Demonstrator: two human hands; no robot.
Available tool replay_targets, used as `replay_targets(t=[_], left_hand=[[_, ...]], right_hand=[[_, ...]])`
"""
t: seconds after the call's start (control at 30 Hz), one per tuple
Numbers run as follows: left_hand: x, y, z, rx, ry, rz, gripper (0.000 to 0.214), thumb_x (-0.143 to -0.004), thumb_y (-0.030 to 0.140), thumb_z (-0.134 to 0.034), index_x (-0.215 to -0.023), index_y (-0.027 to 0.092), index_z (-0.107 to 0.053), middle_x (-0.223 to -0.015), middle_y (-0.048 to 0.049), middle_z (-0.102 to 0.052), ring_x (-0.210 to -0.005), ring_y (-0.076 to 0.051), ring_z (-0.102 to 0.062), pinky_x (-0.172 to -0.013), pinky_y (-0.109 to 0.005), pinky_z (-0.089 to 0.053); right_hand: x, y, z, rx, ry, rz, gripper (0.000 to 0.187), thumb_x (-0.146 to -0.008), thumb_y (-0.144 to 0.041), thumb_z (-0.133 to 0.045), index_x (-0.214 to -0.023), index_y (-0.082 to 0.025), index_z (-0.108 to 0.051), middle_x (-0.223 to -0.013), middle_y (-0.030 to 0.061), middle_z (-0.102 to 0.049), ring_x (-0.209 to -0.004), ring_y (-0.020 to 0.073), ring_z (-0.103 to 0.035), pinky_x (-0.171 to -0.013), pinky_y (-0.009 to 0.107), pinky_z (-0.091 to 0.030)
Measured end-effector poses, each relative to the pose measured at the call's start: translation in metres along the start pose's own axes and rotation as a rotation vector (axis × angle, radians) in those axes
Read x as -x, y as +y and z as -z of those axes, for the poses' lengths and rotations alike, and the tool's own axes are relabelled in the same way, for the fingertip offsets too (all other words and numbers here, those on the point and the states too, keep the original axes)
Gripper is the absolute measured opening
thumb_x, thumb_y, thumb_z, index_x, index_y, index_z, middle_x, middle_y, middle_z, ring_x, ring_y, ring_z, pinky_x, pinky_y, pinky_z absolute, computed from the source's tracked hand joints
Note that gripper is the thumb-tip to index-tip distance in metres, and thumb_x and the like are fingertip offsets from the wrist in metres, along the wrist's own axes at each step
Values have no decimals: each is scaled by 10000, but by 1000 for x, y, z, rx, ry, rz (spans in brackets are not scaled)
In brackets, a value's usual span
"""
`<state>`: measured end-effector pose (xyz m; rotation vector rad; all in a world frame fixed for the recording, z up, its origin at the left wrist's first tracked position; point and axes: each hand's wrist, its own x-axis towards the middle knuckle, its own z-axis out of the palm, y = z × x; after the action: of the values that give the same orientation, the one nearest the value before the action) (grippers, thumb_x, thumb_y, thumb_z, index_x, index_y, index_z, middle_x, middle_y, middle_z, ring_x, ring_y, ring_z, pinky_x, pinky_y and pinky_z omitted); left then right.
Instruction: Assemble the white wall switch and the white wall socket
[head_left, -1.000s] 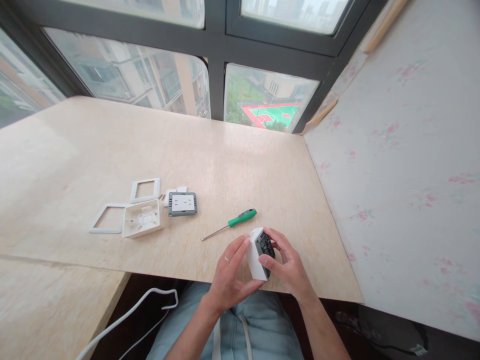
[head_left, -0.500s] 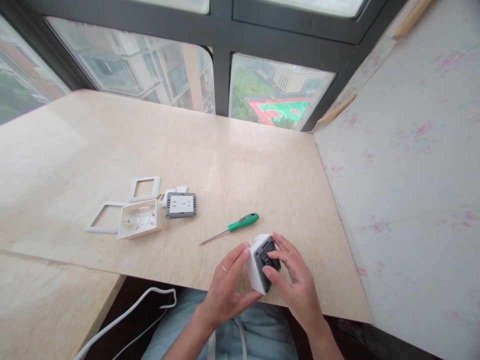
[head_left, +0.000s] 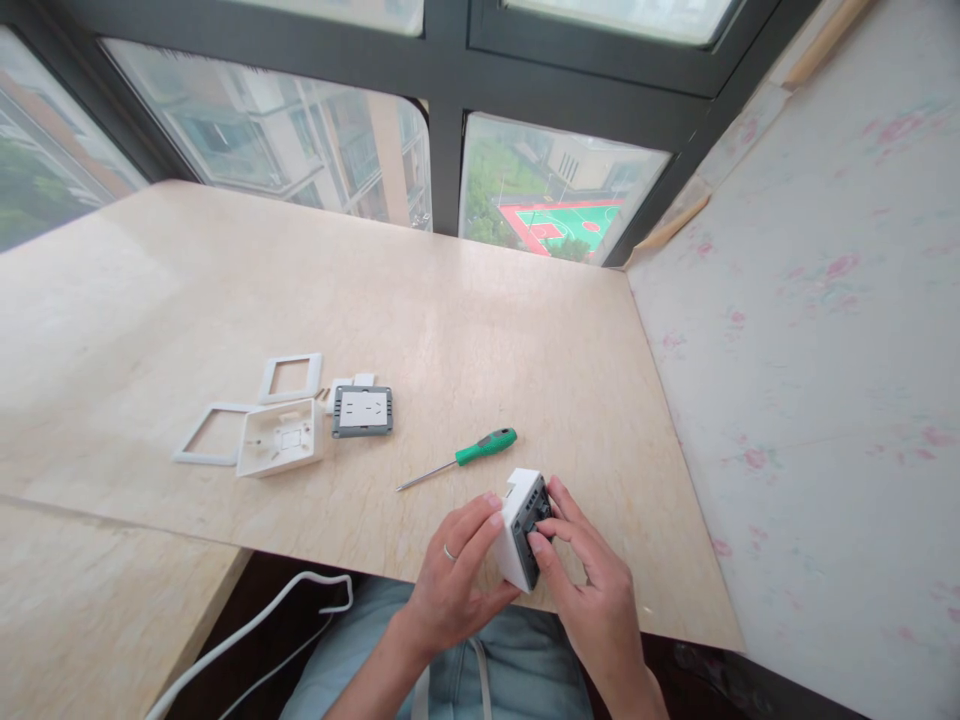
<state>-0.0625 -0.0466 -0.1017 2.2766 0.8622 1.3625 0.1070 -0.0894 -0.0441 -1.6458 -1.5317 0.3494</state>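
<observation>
A white mounting box with a grey socket module (head_left: pixel 519 525) in it is held tilted above the near edge of the beige table (head_left: pixel 450 330). My left hand (head_left: pixel 457 575), with a ring on one finger, wraps round its white side. My right hand (head_left: pixel 592 590) grips the grey face, thumb and fingers pressing on the module. A green-handled screwdriver (head_left: pixel 459 457) lies on the table just beyond my hands.
To the left lie a second white box (head_left: pixel 281 438), a grey socket plate (head_left: pixel 363 411), two white frames (head_left: pixel 289 377) (head_left: pixel 206 436) and a small white part. A white cable (head_left: pixel 255 625) hangs below the table edge. Windows stand behind, a flowered wall at right.
The view has shifted slightly. My right fingers have moved over the grey face of the module and the box has tilted a little; nothing on the table has moved.
</observation>
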Motion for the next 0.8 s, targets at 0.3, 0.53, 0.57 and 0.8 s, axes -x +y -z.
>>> replay_targets(t=[0.3,0.53,0.57,0.8], left_hand=[[2,-1,-1,9,33,96,751,-868,294,-728,-1512,168,-363,-1364,-198,-562,-1286,-289,-567,-1044,-443,-531],[5,-2,-1,109,-82,281,850,-821,250,-721,-1542,228,-272,-1468,-182,-481,-1373,-318,-480,-1089,-528,-484],[5,-2,-1,120,-108,330,892,-793,218,-719,-1551,237,-248,-1488,-179,-460,-1390,-328,-459,-1099,-548,-469],[0,-5,0,128,-232,430,1047,-673,161,-727,-1562,274,-184,-1558,-154,-395,-1449,-356,-382,-1153,-603,-383]], right_hand=[[2,6,5,-15,-16,-62,126,-948,-267,-579,-870,-218,-665,-1400,159,-628,-1276,322,-625,-970,501,-591],[9,22,-7,18,-50,-53,222,-941,-338,-597,-1113,-223,-680,-1381,150,-646,-1250,319,-644,-987,549,-572],[10,23,-9,14,-53,-55,236,-944,-345,-594,-1127,-222,-679,-1382,150,-644,-1253,318,-640,-989,551,-570],[12,36,-12,18,-82,-68,309,-941,-400,-601,-1182,-220,-674,-1382,147,-637,-1253,311,-625,-1012,551,-548]])
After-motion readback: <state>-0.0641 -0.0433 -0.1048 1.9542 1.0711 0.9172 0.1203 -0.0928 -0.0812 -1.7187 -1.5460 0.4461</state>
